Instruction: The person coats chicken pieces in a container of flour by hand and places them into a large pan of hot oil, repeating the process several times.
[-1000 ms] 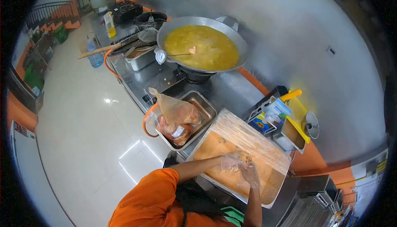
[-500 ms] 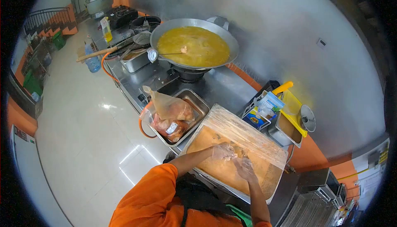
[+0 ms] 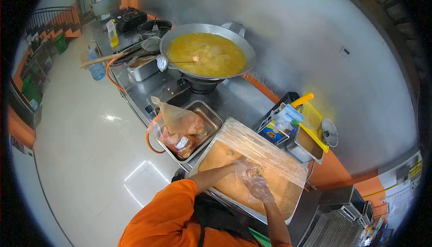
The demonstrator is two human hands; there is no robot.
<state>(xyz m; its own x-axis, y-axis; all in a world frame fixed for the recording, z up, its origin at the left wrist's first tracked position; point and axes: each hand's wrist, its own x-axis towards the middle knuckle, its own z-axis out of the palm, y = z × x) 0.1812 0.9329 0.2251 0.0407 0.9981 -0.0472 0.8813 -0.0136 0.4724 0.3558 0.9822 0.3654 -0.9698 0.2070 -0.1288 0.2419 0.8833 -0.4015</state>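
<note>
My left hand (image 3: 244, 167) and my right hand (image 3: 258, 185), both in clear plastic gloves, are close together over a large tray (image 3: 294, 202) of orange-brown flour. Pale, flour-coated pieces (image 3: 255, 171) lie at their fingers; how far either hand closes on them is hidden by the gloves and the small size. A wooden board (image 3: 265, 147) with flour on it lies along the tray's far side. Left of the tray, bagged reddish meat (image 3: 182, 125) rests in a metal pan (image 3: 214, 111).
A wok (image 3: 249, 51) of yellow oil, with a thermometer (image 3: 162, 63) at its edge, stands on a burner (image 3: 201, 85). At the right are a yellow tray (image 3: 312, 116), a funnel-shaped metal piece (image 3: 329, 132) and a metal container (image 3: 306, 150). A long wooden handle (image 3: 101, 60) sticks out over the counter's left edge.
My right hand has moved left and inward, nearer my left hand, its fingers now over the coated pieces. The whole view has shifted slightly.
</note>
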